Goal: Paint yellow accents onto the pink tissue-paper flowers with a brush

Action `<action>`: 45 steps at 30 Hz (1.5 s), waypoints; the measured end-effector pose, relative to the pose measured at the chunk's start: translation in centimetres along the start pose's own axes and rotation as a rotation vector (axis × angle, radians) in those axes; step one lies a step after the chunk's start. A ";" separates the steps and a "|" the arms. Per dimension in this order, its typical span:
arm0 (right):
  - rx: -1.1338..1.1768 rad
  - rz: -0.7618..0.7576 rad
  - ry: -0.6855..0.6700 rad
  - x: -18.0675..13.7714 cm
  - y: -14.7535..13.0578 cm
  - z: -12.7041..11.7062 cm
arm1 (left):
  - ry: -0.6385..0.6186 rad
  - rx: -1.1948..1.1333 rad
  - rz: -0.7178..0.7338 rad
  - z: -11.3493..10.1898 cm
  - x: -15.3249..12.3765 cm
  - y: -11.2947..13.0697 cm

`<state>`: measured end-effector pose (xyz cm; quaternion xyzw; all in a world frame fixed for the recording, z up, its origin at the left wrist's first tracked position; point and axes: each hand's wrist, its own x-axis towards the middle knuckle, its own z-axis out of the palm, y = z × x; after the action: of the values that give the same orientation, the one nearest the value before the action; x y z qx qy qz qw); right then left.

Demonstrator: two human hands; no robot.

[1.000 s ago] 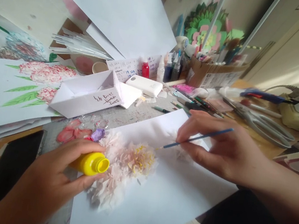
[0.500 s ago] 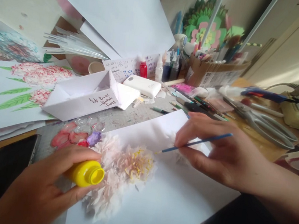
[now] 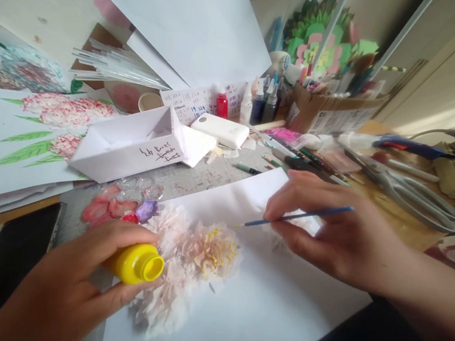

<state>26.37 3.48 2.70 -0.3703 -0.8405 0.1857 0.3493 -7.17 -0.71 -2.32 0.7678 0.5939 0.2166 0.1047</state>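
A small yellow paint bottle (image 3: 134, 265), uncapped and tilted with its mouth toward the flowers, is gripped in my left hand (image 3: 69, 272). Between thumb and fingers my right hand (image 3: 316, 228) pinches a thin blue paintbrush (image 3: 323, 211). Its yellowed tip is at the right edge of a pale pink tissue-paper flower (image 3: 214, 250) streaked with yellow; I cannot tell whether they touch. More pale paper blooms (image 3: 164, 303) lie to the left of it on a white paper sheet (image 3: 258, 310). Another pale bloom (image 3: 286, 232) is partly hidden behind my right hand.
A paint palette (image 3: 115, 203) with red and purple paint lies beyond my left hand. Behind it stands a folded white paper box (image 3: 137, 146). A black phone (image 3: 6, 269) is at left, scissors (image 3: 406, 190) at right, and paint bottles (image 3: 246, 104) at the back.
The view has shifted slightly, so the scene sits a little further right. The brush tip has moved slightly left relative to the flower; both hands keep their grips.
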 end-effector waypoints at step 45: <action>-0.009 -0.050 -0.064 -0.1 -0.4 0.1 | 0.005 -0.045 0.059 -0.1 0.3 1.4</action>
<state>26.14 3.08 2.80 -0.3447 -0.8610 0.1849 0.3250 -5.96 -0.79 -1.62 0.7817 0.5664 0.2348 0.1139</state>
